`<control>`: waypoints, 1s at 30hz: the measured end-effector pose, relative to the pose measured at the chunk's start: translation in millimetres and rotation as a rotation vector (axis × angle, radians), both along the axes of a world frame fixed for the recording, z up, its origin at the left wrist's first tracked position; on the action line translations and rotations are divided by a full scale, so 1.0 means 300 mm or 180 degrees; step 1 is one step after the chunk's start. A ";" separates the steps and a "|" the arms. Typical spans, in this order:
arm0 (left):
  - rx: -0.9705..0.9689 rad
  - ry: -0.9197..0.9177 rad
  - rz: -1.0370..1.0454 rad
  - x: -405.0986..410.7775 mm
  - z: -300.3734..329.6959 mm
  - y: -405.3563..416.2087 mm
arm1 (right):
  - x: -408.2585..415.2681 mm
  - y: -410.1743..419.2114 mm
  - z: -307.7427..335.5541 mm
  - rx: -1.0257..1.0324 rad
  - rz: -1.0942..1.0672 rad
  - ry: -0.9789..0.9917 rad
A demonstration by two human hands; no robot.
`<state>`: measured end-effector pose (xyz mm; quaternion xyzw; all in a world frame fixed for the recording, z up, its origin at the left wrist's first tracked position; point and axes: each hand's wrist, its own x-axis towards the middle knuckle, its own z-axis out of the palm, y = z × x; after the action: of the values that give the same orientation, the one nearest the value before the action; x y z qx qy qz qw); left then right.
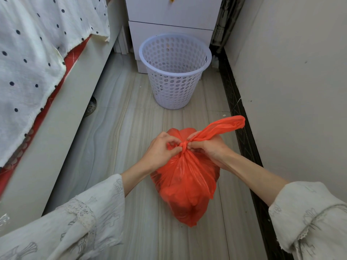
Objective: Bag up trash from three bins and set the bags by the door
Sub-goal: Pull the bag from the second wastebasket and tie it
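We are looking down at the red bag [185, 182], sitting on the floor [116, 132] midway between the bed frame [62, 113] along the left edge and the wall's dark skirting [242, 117] along the right. Our left hand [161, 151] is pinching one twisted handle at the knot [183, 145], fingers curled tight on the plastic. Our right hand [208, 147] is pinching the other handle, and its loose loop [225, 124] is sticking up and out toward the skirting.

The knot looks half made to us. To do this well, we are wanting to draw both ends outward evenly and keep the knot low against the bag's neck, so nothing spills when it is carried. Pulling too hard on thin film could tear it, we reckon, so steady tension is the way.

The white perforated bin [174, 72] is standing upright toward the far end of the floor, well apart from the bag, just in front of the white drawer unit [172, 17]. It looks empty, with no liner.

As for writing, we are seeing no brand, label or print on bag or bin.
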<state>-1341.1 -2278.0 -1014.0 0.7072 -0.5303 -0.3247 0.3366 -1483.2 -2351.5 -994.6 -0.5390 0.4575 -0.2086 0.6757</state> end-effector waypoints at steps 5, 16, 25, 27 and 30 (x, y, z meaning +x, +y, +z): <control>-0.0273 -0.0384 -0.0124 0.006 0.011 0.006 | -0.019 -0.019 0.022 0.0462 0.0290 -0.0116; -0.0561 -0.2163 -0.0963 0.014 0.057 0.006 | 0.007 -0.057 0.014 -0.0286 -0.0172 0.1023; -0.0458 -0.1437 -0.1338 -0.044 0.093 -0.018 | -0.026 -0.154 0.014 -0.0803 -0.0720 0.1564; -0.0496 -0.1308 -0.1399 -0.057 0.112 -0.033 | -0.032 -0.171 0.023 -0.0726 -0.0878 0.1535; -0.0345 -0.1317 -0.1557 -0.081 0.137 -0.038 | -0.052 -0.165 0.007 -0.0468 -0.1016 0.1413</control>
<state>-1365.4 -2289.4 -972.8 0.5908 -0.7582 -0.2166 0.1709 -1498.7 -2400.9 -992.6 -0.5402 0.6570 -0.2219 0.4767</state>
